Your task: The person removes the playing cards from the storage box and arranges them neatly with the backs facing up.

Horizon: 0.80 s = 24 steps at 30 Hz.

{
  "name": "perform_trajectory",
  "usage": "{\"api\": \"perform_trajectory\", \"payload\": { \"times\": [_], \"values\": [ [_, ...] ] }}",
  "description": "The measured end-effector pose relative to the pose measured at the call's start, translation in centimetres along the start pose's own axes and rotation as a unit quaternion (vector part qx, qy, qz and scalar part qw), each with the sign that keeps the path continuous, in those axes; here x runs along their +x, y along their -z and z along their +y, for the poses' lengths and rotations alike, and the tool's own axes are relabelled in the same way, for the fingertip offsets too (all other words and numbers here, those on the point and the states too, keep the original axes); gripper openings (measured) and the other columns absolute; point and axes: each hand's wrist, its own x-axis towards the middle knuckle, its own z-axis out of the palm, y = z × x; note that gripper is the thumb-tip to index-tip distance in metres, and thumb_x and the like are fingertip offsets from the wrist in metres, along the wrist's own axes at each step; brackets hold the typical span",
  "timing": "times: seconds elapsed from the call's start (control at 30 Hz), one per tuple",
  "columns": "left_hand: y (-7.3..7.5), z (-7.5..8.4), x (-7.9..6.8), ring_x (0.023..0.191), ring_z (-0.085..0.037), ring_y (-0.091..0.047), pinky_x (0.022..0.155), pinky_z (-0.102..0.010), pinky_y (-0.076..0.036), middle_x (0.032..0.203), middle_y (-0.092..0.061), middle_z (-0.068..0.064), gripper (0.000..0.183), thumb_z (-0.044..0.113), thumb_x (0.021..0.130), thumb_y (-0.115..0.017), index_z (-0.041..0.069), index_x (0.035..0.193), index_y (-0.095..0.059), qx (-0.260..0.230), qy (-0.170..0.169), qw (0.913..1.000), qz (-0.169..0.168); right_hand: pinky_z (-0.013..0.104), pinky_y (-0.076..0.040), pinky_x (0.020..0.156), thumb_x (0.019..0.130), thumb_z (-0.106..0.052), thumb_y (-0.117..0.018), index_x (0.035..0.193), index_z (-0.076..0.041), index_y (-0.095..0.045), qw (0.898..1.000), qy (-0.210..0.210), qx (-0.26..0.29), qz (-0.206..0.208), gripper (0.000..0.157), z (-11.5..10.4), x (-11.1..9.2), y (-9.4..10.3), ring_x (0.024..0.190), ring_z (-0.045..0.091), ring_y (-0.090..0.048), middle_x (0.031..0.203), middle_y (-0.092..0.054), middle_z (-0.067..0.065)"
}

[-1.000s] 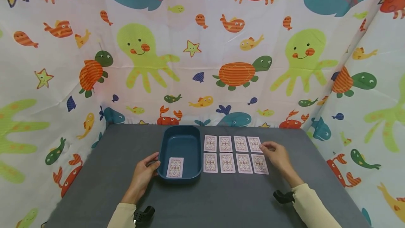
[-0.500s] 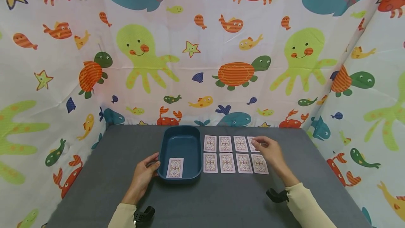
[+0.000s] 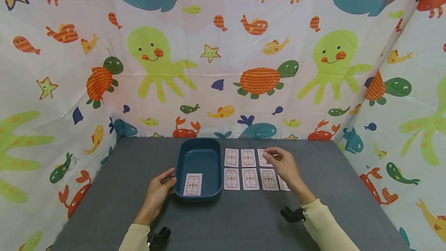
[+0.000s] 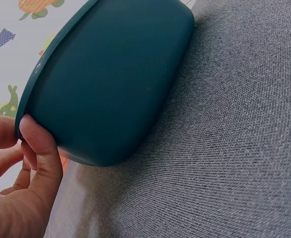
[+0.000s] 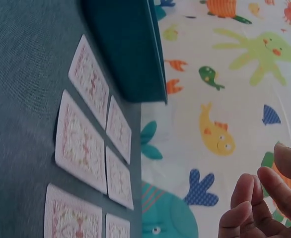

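My left hand [image 3: 157, 193] pinches the left rim of a dark teal plastic tray [image 3: 205, 196] between thumb and fingers. Inside the tray, near its front wall, lies one playing card [image 3: 192, 184], patterned back up. To its right, playing cards lie back up in two rows on the table. My right hand [image 3: 283, 165] hovers over the right end of the back row, fingertips overlapping the third card [image 3: 262, 159] there and hiding the place of the fourth. The hand also partly covers the front row's right-end card [image 3: 283, 184]. In the right wrist view, its loosely bent fingers [image 5: 242, 191] hold nothing.
A grey cloth covers the table [image 3: 237, 224]. White fabric [image 3: 209, 84] printed with sea animals rises behind the table and along both sides. The tray's right wall [image 3: 221, 169] stands close beside the left ends of the card rows.
My right hand has moved left along the back row, from the fourth card to the third. My left hand, the tray and the visible cards have stayed in place.
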Motion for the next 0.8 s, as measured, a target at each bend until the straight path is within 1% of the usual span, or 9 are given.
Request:
{"api": "perform_trajectory", "payload": {
  "times": [0.17,0.23,0.33,0.4,0.53,0.6,0.73,0.8],
  "values": [
    [-0.1,0.0,0.0,0.103,-0.021,-0.057,0.072,-0.026,-0.052,0.135,-0.051,-0.016,0.044,0.011,0.098,-0.056,0.008,0.141,-0.051,0.0,-0.002,1.0,0.0,0.027,-0.05,0.073,0.093,-0.034,-0.067,0.111,-0.011,-0.07,1.0,0.011,0.023,-0.005,0.029,-1.1,-0.1,-0.9,0.09,0.028,-0.066,0.104,-0.069,0.009],
    [-0.1,0.0,-0.1,0.104,-0.021,-0.056,0.073,-0.025,-0.052,0.135,-0.051,-0.015,0.043,0.012,0.098,-0.056,0.01,0.141,-0.051,0.0,-0.001,1.0,-0.001,0.027,-0.05,0.073,0.093,-0.034,-0.066,0.111,-0.011,-0.07,0.999,0.019,0.026,-0.007,0.029,-1.4,-0.2,-1.4,0.09,0.027,-0.066,0.104,-0.068,0.009],
    [-0.1,0.1,-0.1,0.104,-0.022,-0.055,0.074,-0.025,-0.052,0.136,-0.051,-0.014,0.043,0.012,0.098,-0.056,0.011,0.141,-0.052,0.001,0.001,1.0,-0.001,0.029,-0.05,0.073,0.093,-0.035,-0.066,0.11,-0.014,-0.07,0.999,0.025,0.036,-0.019,0.027,-2.0,-0.2,-2.1,0.088,0.021,-0.065,0.105,-0.067,0.007],
    [0.0,0.1,0.0,0.104,-0.022,-0.055,0.073,-0.025,-0.052,0.136,-0.05,-0.015,0.043,0.012,0.098,-0.055,0.01,0.141,-0.051,0.001,-0.002,1.0,-0.002,0.029,-0.05,0.073,0.092,-0.035,-0.067,0.109,-0.015,-0.07,0.998,0.031,0.044,-0.025,0.026,-2.4,-0.2,-2.6,0.087,0.02,-0.065,0.104,-0.068,0.007],
    [0.0,0.3,-0.1,0.105,-0.025,-0.056,0.072,-0.025,-0.052,0.136,-0.049,-0.018,0.044,0.011,0.098,-0.055,0.008,0.142,-0.05,-0.004,-0.007,1.0,-0.004,0.028,-0.05,0.072,0.092,-0.034,-0.068,0.11,-0.013,-0.07,0.997,0.044,0.054,-0.042,0.027,-3.1,-0.3,-3.9,0.088,0.024,-0.065,0.104,-0.068,0.007],
    [0.0,0.3,-0.1,0.108,-0.027,-0.056,0.072,-0.025,-0.052,0.136,-0.049,-0.017,0.044,0.011,0.098,-0.055,0.009,0.142,-0.05,-0.007,-0.004,1.0,-0.005,0.027,-0.051,0.072,0.092,-0.031,-0.068,0.111,-0.011,-0.07,0.996,0.051,0.055,-0.049,0.027,-3.3,-0.4,-4.6,0.09,0.025,-0.066,0.105,-0.069,0.009],
    [0.0,0.2,0.0,0.111,-0.029,-0.055,0.073,-0.025,-0.051,0.137,-0.048,-0.017,0.045,0.01,0.098,-0.054,0.009,0.143,-0.049,-0.009,-0.001,0.9999,-0.008,0.026,-0.051,0.074,0.092,-0.027,-0.068,0.109,-0.012,-0.071,0.995,0.057,0.063,-0.061,0.022,-3.9,-0.7,-6.1,0.092,0.022,-0.066,0.106,-0.069,0.008],
    [-0.1,0.2,0.0,0.11,-0.028,-0.055,0.073,-0.025,-0.051,0.136,-0.049,-0.015,0.044,0.011,0.098,-0.054,0.011,0.142,-0.05,-0.009,0.003,0.9999,-0.007,0.027,-0.051,0.075,0.092,-0.022,-0.068,0.109,-0.011,-0.071,0.994,0.058,0.066,-0.067,0.02,-4.7,-1.1,-6.7,0.093,0.024,-0.065,0.106,-0.069,0.01]
  ]
}}
